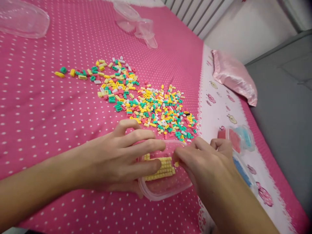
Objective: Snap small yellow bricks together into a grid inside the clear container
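A clear plastic container (156,195) rests on the pink polka-dot bedding in front of me. Inside it lies a block of pale yellow toy bricks (165,167), lined up in rows. My left hand (122,156) straddles the container's left rim, thumb outside and fingers reaching in over the bricks, the index fingertip touching them. At the right side, over the rim, my right hand (204,162) is closed in a pinch on a small pale yellow brick (176,164), just right of the rows. Part of the container is hidden behind both hands.
Beyond the container spreads a pile of loose toy bricks (151,104) in yellow, green, white and pink. Containers with red bricks (234,140), light-blue bricks (246,138) and blue bricks (241,170) stand right. Clear plastic pieces (24,19) lie farther back; a pink pillow (234,76) lies right.
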Tool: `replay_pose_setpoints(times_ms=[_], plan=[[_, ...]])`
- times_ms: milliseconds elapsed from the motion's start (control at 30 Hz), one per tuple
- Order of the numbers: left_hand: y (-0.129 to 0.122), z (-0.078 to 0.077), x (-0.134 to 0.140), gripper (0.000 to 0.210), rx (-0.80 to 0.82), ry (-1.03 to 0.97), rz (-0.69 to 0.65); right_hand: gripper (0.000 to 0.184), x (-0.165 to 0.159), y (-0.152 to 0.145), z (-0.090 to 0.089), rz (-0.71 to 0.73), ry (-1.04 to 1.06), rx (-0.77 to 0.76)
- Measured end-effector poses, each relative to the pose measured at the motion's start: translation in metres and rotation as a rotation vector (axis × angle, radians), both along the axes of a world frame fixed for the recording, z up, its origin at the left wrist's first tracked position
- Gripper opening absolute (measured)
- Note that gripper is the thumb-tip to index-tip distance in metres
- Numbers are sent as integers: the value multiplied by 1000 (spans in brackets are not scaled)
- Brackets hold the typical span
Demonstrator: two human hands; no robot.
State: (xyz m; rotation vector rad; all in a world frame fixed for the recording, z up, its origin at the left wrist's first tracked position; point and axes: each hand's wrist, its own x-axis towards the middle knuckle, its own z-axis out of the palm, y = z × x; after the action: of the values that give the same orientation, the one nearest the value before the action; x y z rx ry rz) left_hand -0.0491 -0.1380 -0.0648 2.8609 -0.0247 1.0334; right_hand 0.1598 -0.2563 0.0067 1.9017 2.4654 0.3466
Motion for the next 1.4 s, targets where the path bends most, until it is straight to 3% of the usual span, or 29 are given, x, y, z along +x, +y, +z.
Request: replay_pose_setpoints(times_ms=[233, 600, 867, 1067, 1233, 1400], plan=[[2, 2, -1, 28, 64, 36, 5, 22, -2, 1, -2, -16, -59, -18], [-1, 1, 0, 25, 8, 18, 10, 27, -7, 1, -5, -75, -50, -76], [0, 1, 1, 25, 16, 18, -6, 22, 1, 2, -8, 7, -16, -50], [1, 1, 2, 25, 41, 3, -13, 23, -3, 3, -3, -31, -89, 3], [1, -1, 1, 26, 34, -8, -26, 30, 4, 2, -8, 58, -22, -15], [1, -2, 1, 24, 37, -10, -12, 30, 6, 3, -10, 57, -5, -5]])
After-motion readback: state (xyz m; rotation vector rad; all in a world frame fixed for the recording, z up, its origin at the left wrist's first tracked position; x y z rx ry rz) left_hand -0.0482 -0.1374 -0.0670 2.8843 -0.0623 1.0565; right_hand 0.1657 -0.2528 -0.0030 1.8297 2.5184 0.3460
